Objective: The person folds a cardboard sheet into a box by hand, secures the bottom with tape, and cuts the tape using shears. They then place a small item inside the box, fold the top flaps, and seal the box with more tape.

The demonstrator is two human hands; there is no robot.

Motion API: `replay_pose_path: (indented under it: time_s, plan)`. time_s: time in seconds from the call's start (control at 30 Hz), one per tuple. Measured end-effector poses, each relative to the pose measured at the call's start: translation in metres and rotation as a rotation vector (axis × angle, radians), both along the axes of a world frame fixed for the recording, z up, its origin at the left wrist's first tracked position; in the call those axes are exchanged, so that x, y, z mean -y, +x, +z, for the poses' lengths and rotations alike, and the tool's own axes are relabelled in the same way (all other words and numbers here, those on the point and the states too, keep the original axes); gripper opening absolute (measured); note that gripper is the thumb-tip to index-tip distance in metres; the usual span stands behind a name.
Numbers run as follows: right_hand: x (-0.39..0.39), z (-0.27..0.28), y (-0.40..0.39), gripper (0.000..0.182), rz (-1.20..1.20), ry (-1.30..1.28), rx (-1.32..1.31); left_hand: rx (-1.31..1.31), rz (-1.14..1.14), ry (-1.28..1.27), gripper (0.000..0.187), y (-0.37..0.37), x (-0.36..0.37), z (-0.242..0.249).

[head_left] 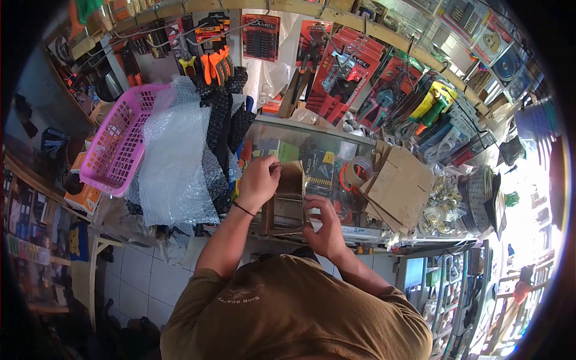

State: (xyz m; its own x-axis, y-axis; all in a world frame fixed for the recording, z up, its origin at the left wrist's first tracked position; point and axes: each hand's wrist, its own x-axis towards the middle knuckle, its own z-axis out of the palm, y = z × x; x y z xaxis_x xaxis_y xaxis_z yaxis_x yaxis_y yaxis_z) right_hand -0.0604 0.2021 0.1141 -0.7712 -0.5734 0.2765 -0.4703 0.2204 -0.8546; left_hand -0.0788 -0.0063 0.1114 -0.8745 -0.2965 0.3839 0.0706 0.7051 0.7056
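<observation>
A small open cardboard box (287, 210) stands at the front edge of the glass counter, its inside facing up at me. At its upper left edge my left hand (259, 182) is closed, fingers curled over the cardboard. My right hand (326, 229) grips the box's right side, with the fingers bent over the rim and the thumb lower down. Some of the fingertips are hidden behind the cardboard. Just right of the box lies a roll of tape (359, 170).
Bubble wrap (177, 162) and a pink plastic basket (117, 141) are on the left. Flat cardboard pieces (399, 189) are stacked on the right. Packaged tools (345, 75) hang from a wooden rail (390, 36) above the glass counter (288, 132).
</observation>
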Motion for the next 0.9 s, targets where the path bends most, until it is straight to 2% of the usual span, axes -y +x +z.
replay_pose_path:
  time_s: [0.2,0.33,0.4,0.43,0.5,0.57,0.63,0.7,0.73,0.8,0.9]
  plan:
    - [-0.003,0.006,-0.001,0.047,-0.012,-0.020,0.000,-0.024,-0.011,-0.026,0.012,-0.013,0.001,-0.002]
    - [-0.007,0.000,-0.002,0.044,-0.030,0.006,-0.022,-0.026,-0.088,0.043,0.012,-0.014,0.003,-0.006]
    - [-0.009,-0.012,-0.003,0.042,-0.082,-0.116,0.215,-0.019,-0.101,0.080,0.012,-0.014,0.005,-0.006]
    - [-0.009,-0.011,-0.002,0.042,-0.083,-0.115,0.216,0.013,-0.178,0.108,0.013,-0.013,0.007,-0.005]
    - [-0.006,-0.006,-0.002,0.040,-0.206,-0.246,0.406,0.046,-0.255,0.137,0.014,-0.010,0.012,-0.002]
    - [-0.007,-0.007,-0.006,0.041,-0.216,-0.269,0.467,0.040,-0.466,0.012,0.017,-0.007,0.016,0.002]
    - [-0.008,-0.011,-0.006,0.042,-0.226,-0.291,0.531,0.047,-0.491,-0.009,0.019,-0.003,0.016,0.004]
    - [-0.006,-0.014,-0.005,0.044,-0.339,-0.253,0.360,0.054,-0.512,-0.030,0.020,-0.002,0.017,0.004]
    - [-0.007,-0.015,-0.006,0.044,-0.337,-0.253,0.360,0.054,-0.484,-0.062,0.020,-0.002,0.017,0.002]
    - [-0.012,-0.015,-0.008,0.048,-0.302,0.070,-0.223,0.053,-0.455,-0.091,0.020,-0.001,0.014,0.001]
    - [-0.006,-0.007,0.002,0.043,-0.266,0.034,-0.310,0.019,-0.409,-0.070,0.020,0.001,0.008,0.003]
